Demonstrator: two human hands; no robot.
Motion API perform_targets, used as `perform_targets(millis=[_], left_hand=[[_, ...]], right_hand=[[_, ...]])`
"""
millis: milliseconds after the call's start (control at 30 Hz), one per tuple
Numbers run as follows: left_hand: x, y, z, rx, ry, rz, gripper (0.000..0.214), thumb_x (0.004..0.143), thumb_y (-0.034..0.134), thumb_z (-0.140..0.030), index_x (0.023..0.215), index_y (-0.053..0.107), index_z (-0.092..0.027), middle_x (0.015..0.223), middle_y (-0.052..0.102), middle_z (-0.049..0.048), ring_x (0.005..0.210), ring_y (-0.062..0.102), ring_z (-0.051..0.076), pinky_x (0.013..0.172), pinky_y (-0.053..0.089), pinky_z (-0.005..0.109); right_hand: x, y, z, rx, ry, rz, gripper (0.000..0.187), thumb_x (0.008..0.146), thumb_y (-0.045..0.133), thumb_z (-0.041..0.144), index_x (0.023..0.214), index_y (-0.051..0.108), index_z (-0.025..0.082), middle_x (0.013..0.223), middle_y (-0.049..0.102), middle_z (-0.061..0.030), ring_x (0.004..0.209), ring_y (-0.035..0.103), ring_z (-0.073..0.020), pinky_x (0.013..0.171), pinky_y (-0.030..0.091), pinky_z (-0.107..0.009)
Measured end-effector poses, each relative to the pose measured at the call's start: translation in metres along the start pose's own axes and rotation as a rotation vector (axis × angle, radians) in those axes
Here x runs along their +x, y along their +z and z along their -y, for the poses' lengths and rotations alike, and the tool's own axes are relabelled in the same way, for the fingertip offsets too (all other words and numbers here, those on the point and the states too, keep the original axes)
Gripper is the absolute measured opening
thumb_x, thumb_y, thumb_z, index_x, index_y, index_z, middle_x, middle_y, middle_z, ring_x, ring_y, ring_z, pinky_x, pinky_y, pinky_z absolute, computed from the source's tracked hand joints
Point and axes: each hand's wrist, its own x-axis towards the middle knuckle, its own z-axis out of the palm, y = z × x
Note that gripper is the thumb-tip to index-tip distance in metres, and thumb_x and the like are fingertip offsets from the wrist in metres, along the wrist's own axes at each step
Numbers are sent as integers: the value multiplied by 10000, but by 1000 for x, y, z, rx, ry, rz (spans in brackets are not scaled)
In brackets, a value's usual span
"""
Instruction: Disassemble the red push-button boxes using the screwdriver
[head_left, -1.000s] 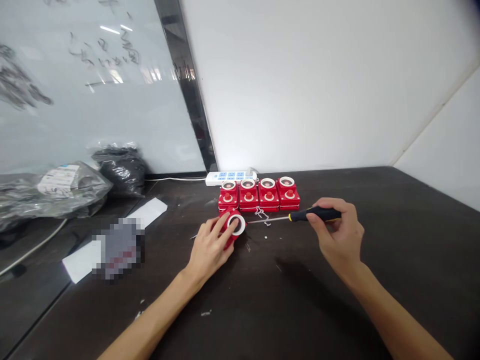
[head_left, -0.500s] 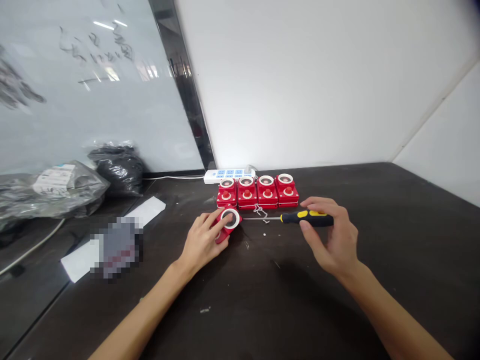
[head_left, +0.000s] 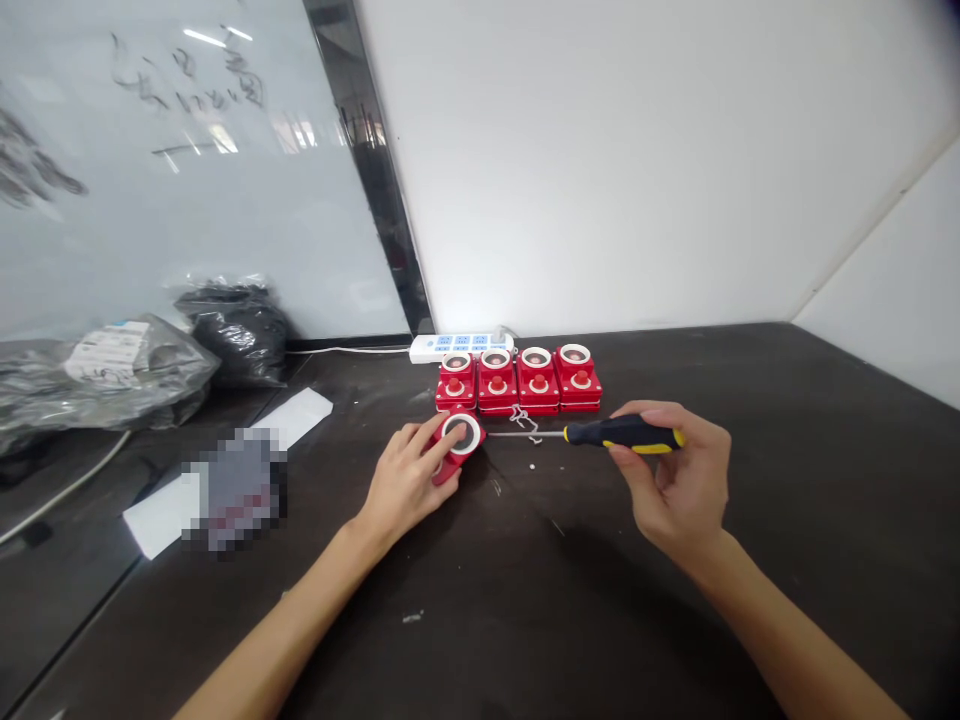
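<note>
On the dark table, my left hand (head_left: 412,470) is closed around a red alarm box (head_left: 471,450) with a white ring and a dark round centre. Its fingers press across the ring and along the box's side. A screwdriver (head_left: 622,434) with a black and yellow handle lies level in my right hand (head_left: 686,475), gripped between thumb and fingers. The shaft points left and its end meets the right corner of the box; the exact tip is too small to make out. Several similar red boxes (head_left: 538,390) stand in a row just behind.
Behind the row lies a white power strip (head_left: 431,350). Loose white string (head_left: 525,418) rests in front of it. At the left are a clear plastic bag (head_left: 172,365), a black bag (head_left: 238,335), a white paper strip (head_left: 304,415) and a blurred-out object (head_left: 238,490).
The screwdriver handle has turned about its length, and the right-hand fingers have shifted round it. My left hand keeps its hold on the box. The view has moved slightly.
</note>
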Motion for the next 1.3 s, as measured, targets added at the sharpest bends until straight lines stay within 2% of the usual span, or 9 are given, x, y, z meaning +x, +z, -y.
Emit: perform_targets(millis=[167,300,400,533,667,767,1033,1200,1300], left_hand=[[-2,1,-13,52,0,3,495,829,635,-202,1319,566,-202,1367,569,123,1059,548,288,880,491,427],[-1,0,-19,95,38,25,507,838,624,-196,1340,554,-205,1401,546,120,1111,537,308,900,482,439],[0,-2,-19,98,35,20,500,834,632,-199,1329,565,-206,1391,556,119,1101,544,305,893,486,433],[1,-3,-15,84,35,10,503,811,656,-194,1308,583,-195,1362,578,125,1080,552,297,883,493,421],[2,-3,-11,71,40,7,508,801,669,-211,1302,587,-205,1354,585,113,1042,560,287,876,497,418],[3,-4,-9,65,24,-1,495,800,664,-215,1289,594,-213,1332,599,110,1013,566,276,876,500,416],[1,-2,-11,47,4,3,475,828,629,-216,1300,578,-217,1347,587,114,1023,559,279,871,504,433],[1,-2,-11,46,-7,0,474,823,635,-213,1293,580,-220,1346,587,105,1009,560,273,877,500,426],[2,-2,-12,59,-6,-10,477,809,646,-213,1283,591,-219,1329,596,107,991,563,271,873,500,422]], right_hand=[[3,-4,5,-68,35,57,380,893,568,195,1263,488,218,1140,622,-112,954,648,-240,802,549,-416],[10,-8,10,-467,-26,4,214,861,667,268,1045,572,221,848,657,-24,635,616,-153,628,521,-294],[14,-10,7,-531,13,11,164,869,664,298,971,564,218,780,629,-1,525,558,-116,539,483,-257],[19,-17,3,-391,74,111,294,885,626,311,1146,532,216,936,640,-52,671,630,-160,557,504,-264],[29,-31,4,-294,45,326,347,904,567,238,1249,532,237,1066,638,-79,864,649,-204,714,528,-315],[34,-38,5,-256,12,392,363,915,528,215,1277,537,246,1125,640,-79,950,641,-218,805,512,-347],[27,-24,7,-545,37,188,288,900,598,398,1136,599,232,881,695,-39,622,627,-166,590,487,-284],[20,-15,13,-482,117,75,403,865,644,394,1212,517,234,910,625,-40,664,621,-177,564,496,-288],[21,-18,13,-406,73,126,452,867,634,363,1268,472,231,1026,610,-76,803,647,-214,634,529,-321]])
